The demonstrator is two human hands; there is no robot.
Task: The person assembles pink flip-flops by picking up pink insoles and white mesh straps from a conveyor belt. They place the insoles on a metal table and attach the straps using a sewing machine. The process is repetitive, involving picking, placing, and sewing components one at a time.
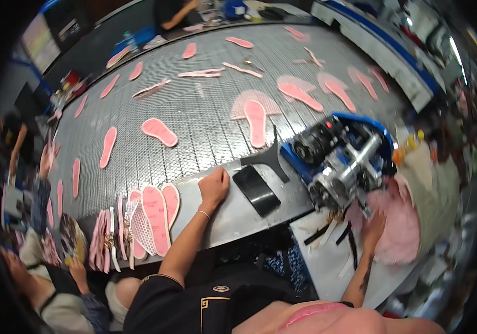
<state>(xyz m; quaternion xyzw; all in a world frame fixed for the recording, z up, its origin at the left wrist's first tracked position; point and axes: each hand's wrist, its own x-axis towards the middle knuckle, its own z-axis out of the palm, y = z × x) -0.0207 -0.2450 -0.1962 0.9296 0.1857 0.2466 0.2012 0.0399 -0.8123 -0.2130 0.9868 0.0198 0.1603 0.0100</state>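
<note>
My left hand [214, 186] rests as a closed fist on the metal ledge [233, 222], with nothing showing in it. Just to its right lies a black phone [256, 190]. My right hand [373, 228] lies on a pile of pink mesh-like pieces [399, 236] to the right, its fingers stretched out over them. Right above that hand stands a blue and silver machine [350, 161] with a black motor; its lower parts come close to the fingers. Left of my left forearm lie several pink insoles [155, 217] in a stack, beside bundled pink and white straps [102, 239].
Pink insoles [159, 132] and mesh uppers [255, 106] are spread over a wide grey conveyor [205, 111]. A black curved piece [272, 158] stands by the machine. Black and white strips [344, 239] lie on the side table [327, 284]. A co-worker [55, 289] sits at left.
</note>
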